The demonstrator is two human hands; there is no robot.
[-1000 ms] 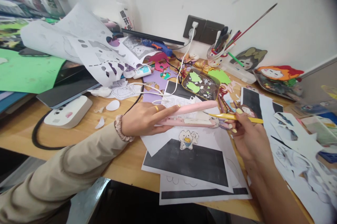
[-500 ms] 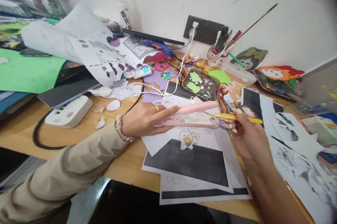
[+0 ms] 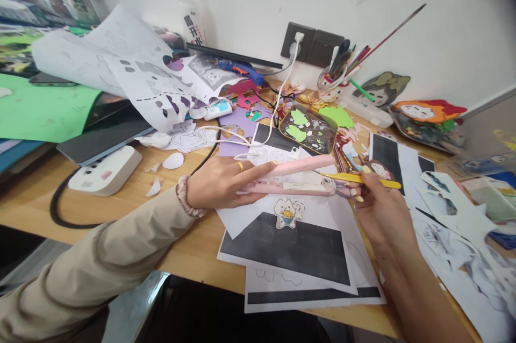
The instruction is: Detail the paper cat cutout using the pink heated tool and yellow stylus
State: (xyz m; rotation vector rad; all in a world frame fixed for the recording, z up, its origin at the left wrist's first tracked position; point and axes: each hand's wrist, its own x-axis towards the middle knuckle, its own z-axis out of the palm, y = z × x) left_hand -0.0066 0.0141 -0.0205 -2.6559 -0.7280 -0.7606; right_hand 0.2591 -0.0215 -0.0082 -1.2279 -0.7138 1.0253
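Note:
In the head view my left hand [image 3: 221, 183] is closed around the handle end of a pink hair straightener [image 3: 300, 164]. The straightener's two arms are apart, and a pale plate shows along the lower one. My right hand [image 3: 381, 200] pinches yellow tweezers [image 3: 363, 177], whose thin tip points left between the arms. At the far end of the lower arm, by my right fingers, lies a small drawn cutout [image 3: 331, 186] with purplish parts; whether the fingers touch it I cannot tell. Just below, a white cat-like cutout [image 3: 287, 214] lies on the black-printed paper [image 3: 282, 249].
A white cord [image 3: 278, 101] runs up to the wall socket [image 3: 298, 39]. Behind the hands stand a dark tray [image 3: 312, 141] with green scraps and a pen cup [image 3: 332, 87]. A blue glue gun [image 3: 252, 73], a white box-shaped device [image 3: 105, 171] and cut papers [image 3: 455, 208] lie around.

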